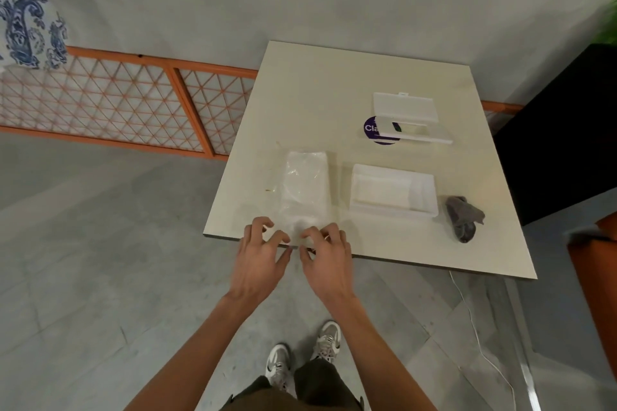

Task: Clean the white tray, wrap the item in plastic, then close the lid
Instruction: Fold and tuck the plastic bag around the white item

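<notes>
A white item in clear plastic (pixel 305 183) lies lengthwise on the cream table (pixel 334 93), near its front left edge. My left hand (pixel 263 257) and my right hand (pixel 325 257) meet at the near end of the plastic, fingers curled and pinching the film at the table's edge. To the right sits the white tray (pixel 394 190), shallow and rectangular. Behind it a white box with its lid open (pixel 405 107) stands over a flat white piece (pixel 415 133) and a purple round label (pixel 374 130).
A crumpled grey cloth (pixel 464 217) lies right of the tray. An orange lattice fence (pixel 117 100) runs left of the table. A black cabinet (pixel 561 130) stands to the right, an orange object (pixel 594 280) beside it. A white cable (pixel 480 340) trails on the floor.
</notes>
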The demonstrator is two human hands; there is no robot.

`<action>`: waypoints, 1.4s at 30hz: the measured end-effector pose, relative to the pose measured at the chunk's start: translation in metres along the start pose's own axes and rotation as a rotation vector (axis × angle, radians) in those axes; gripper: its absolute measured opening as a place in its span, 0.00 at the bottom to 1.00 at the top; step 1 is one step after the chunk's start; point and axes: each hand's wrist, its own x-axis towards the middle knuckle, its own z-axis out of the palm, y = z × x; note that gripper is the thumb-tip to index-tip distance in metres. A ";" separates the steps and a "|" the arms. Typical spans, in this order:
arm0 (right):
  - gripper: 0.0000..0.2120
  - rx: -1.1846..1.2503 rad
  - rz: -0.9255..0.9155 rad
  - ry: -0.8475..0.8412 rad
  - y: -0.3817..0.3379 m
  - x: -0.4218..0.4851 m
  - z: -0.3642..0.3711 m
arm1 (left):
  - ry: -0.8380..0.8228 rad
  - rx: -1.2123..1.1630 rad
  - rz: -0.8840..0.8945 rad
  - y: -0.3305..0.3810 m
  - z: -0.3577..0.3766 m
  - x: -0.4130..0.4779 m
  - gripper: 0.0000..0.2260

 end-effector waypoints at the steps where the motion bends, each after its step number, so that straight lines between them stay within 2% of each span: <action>1: 0.12 -0.016 0.012 0.026 -0.002 -0.001 0.002 | -0.005 -0.008 0.003 -0.002 0.001 0.001 0.10; 5: 0.20 0.024 0.037 0.081 -0.003 0.004 0.005 | 0.006 -0.053 0.015 -0.004 0.004 0.015 0.11; 12: 0.31 0.116 0.071 0.059 -0.002 0.011 0.007 | -0.066 -0.051 0.030 -0.008 0.010 0.038 0.13; 15: 0.28 0.043 0.074 0.116 -0.002 0.015 0.007 | -0.073 0.009 0.048 -0.005 0.012 0.045 0.16; 18: 0.19 -0.025 0.077 0.186 -0.003 0.016 0.009 | -0.099 0.097 0.084 0.004 0.014 0.048 0.21; 22: 0.13 -0.074 0.099 0.239 -0.002 0.019 0.013 | -0.101 0.211 0.130 0.011 0.016 0.054 0.10; 28: 0.17 -0.071 0.078 0.222 0.006 0.021 0.013 | -0.089 0.324 0.174 0.001 0.016 0.065 0.10; 33: 0.21 -0.121 0.033 0.257 0.004 0.017 0.006 | -0.119 0.377 0.242 -0.001 0.015 0.073 0.14; 38: 0.12 -0.189 0.054 0.238 0.008 0.020 0.012 | -0.042 0.412 0.386 -0.004 0.012 0.073 0.11; 42: 0.12 -0.205 0.013 0.219 0.005 0.023 0.007 | 0.021 0.376 0.414 -0.005 0.012 0.075 0.05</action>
